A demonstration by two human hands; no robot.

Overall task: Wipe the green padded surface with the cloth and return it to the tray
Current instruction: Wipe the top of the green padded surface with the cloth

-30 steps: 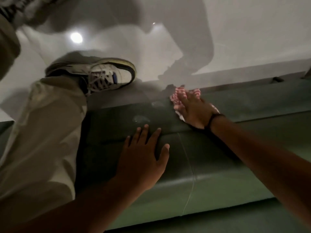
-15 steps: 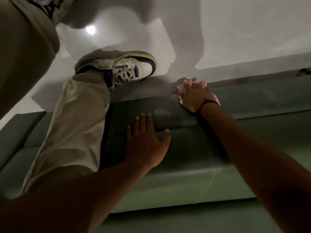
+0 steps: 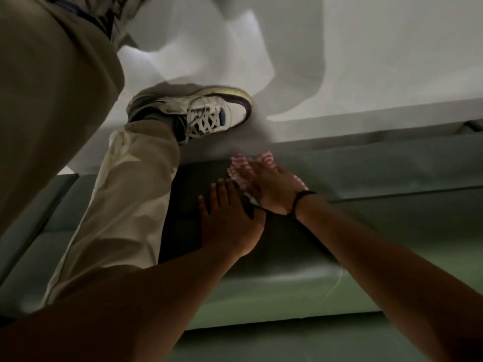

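The green padded surface [image 3: 379,176] runs across the lower half of the head view, dark and dimly lit. A red-and-white striped cloth [image 3: 241,167] lies on its far edge under my right hand [image 3: 271,188], which presses flat on it with a dark band at the wrist. My left hand [image 3: 227,223] rests flat on the pad just beside and below the right one, fingers apart, holding nothing. No tray is in view.
My leg in beige trousers [image 3: 125,205] crosses the pad at the left, ending in a white laced shoe [image 3: 206,113] on the pale grey floor [image 3: 392,48] beyond the pad. A second shoe [image 3: 122,6] shows at the top edge.
My right hand slid the cloth leftward along the far edge, now close to the left hand. The view shifted, bringing the leg and shoe further toward the middle.
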